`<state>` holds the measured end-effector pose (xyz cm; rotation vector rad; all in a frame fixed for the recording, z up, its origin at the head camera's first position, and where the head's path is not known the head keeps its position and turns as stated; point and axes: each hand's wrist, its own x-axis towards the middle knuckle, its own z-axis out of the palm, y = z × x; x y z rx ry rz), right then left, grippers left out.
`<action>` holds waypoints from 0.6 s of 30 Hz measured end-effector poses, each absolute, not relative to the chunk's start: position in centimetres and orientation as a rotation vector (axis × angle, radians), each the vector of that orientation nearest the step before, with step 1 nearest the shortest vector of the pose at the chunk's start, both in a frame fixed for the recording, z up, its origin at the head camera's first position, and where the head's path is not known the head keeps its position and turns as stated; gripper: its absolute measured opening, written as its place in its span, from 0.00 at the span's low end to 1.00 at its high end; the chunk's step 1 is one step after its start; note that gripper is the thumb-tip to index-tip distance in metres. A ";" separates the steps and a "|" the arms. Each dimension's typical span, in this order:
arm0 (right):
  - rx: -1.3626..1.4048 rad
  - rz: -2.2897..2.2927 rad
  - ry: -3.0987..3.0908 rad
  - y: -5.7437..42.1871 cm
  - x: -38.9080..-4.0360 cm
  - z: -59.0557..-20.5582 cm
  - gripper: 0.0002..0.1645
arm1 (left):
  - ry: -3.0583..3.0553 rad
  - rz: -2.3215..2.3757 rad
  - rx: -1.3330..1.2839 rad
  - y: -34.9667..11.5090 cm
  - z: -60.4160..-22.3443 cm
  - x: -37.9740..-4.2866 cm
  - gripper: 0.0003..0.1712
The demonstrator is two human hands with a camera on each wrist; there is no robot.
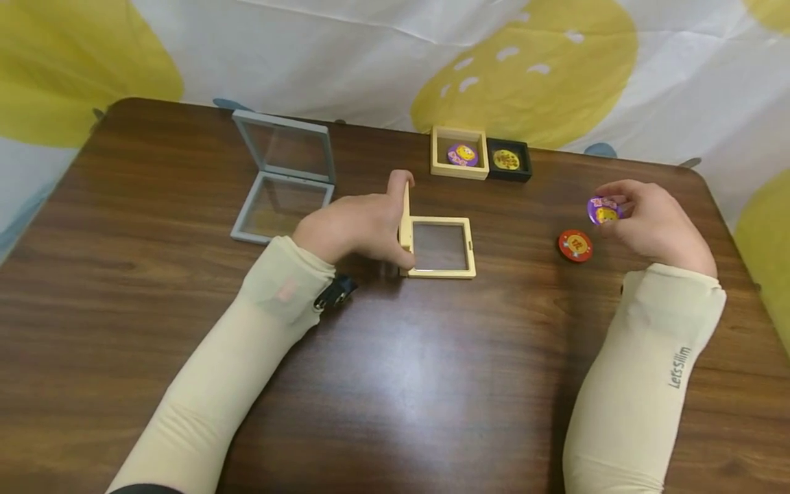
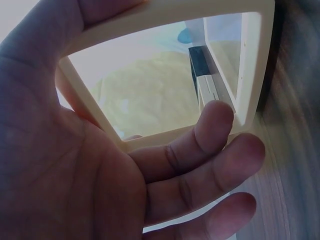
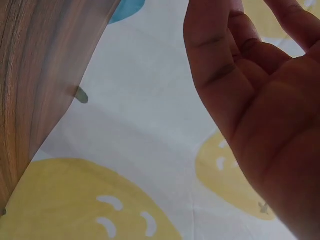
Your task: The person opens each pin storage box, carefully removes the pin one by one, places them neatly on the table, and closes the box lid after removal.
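Observation:
With thumb and fingers, my left hand (image 1: 361, 223) grips the raised half of a cream hinged display frame (image 1: 472, 259). Its other half lies flat on the table, with a clear film window. The left wrist view shows that upright half (image 2: 256, 60) close up, fingers curled at its edge. Over on the right, my right hand (image 1: 660, 223) pinches a round purple badge (image 1: 603, 210) with a yellow cartoon figure, held up beside a red round badge (image 1: 575, 245) on the table. In the right wrist view the right hand (image 3: 270, 110) hides the badge.
A grey hinged frame (image 1: 247, 213) stands unfolded behind the left forearm. At the back edge, a cream box frame (image 1: 458, 173) holds a purple badge, touching a black box frame (image 1: 524, 171) with a yellow disc. A patterned cloth (image 1: 358, 62) hangs behind the brown table (image 1: 432, 412).

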<state>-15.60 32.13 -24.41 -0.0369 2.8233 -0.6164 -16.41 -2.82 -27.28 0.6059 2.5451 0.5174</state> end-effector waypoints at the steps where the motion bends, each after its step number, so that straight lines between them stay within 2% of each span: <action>1: -0.037 -0.615 2.826 32.2 -15.6 -24.4 0.29 | 2.546 0.518 0.607 -2.8 -27.3 -16.4 0.59; 8: -0.036 -0.617 2.816 32.7 -15.7 -24.7 0.28 | 2.543 0.524 0.590 -2.9 -27.5 -16.4 0.59; 18: 0.098 -0.599 2.834 35.6 -14.6 -24.8 0.35 | 2.560 0.508 0.589 -2.8 -27.5 -16.4 0.60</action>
